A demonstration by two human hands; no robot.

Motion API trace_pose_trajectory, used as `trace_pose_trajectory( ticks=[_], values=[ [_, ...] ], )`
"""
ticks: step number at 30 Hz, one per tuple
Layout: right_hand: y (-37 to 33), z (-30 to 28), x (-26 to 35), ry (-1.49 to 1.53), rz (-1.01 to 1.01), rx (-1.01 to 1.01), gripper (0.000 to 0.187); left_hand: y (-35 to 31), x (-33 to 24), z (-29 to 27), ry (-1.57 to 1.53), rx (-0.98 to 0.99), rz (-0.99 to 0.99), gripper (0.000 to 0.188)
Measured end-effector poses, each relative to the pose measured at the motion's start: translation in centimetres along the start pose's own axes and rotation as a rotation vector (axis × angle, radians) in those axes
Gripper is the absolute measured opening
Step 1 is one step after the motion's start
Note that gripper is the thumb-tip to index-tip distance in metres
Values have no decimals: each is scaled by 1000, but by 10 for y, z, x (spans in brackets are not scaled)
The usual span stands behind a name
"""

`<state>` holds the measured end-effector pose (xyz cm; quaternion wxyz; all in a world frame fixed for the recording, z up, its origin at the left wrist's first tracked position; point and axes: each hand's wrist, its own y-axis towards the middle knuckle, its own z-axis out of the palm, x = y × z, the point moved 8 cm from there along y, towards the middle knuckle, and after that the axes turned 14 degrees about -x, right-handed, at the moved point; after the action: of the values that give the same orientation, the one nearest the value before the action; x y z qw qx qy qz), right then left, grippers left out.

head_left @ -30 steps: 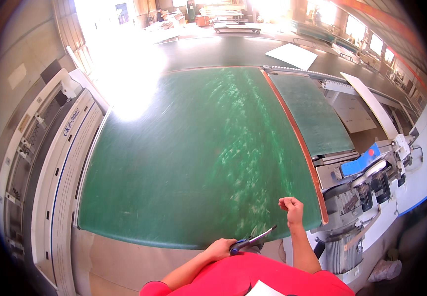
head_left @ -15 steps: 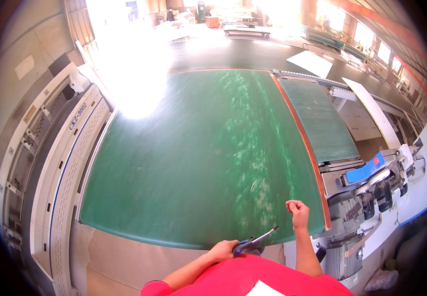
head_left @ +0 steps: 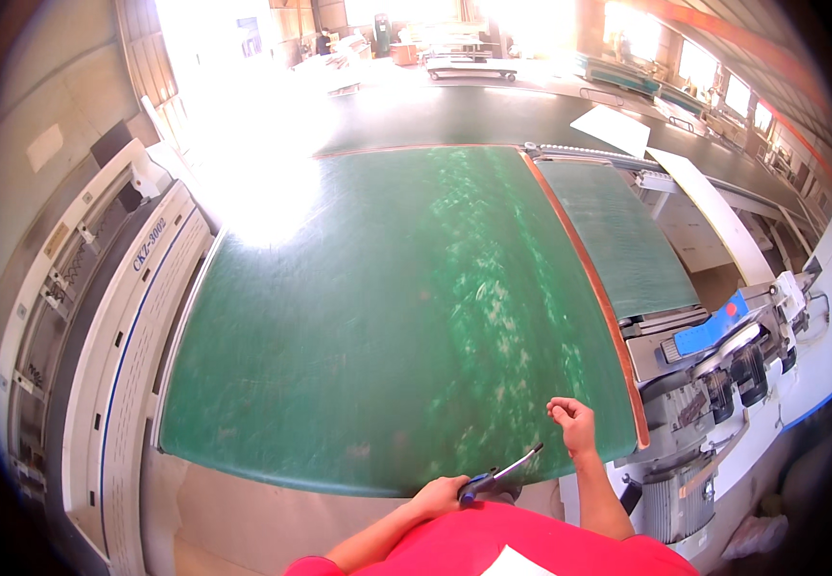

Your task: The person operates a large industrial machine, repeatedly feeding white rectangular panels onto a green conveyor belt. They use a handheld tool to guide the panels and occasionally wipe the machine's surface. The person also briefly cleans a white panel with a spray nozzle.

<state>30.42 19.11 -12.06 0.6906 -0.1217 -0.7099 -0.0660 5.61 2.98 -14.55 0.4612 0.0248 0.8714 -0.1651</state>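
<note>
A dark-handled tool (head_left: pixel 476 486) is pointing its slim pale tube rightward; my left hand (head_left: pixel 441 496) is gripping it, my right hand (head_left: pixel 574 424) hanging apart, loosely fisted

Light blazes beyond the green belt (head_left: pixel 320 346); glare whitens its far-left corner; its edges bow; detail behind seems soft.
</note>
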Motion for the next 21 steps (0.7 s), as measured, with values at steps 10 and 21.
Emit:
trace_pose_trajectory(
  ticks=[10,21],
  values=[
    [-3,3,4,-20,28,-8,18,5,12,4,44,-38,20,41],
    [27,-27,-4,-116,-26,-96,20,2,11,-8,35,-87,88,40]
  ],
)
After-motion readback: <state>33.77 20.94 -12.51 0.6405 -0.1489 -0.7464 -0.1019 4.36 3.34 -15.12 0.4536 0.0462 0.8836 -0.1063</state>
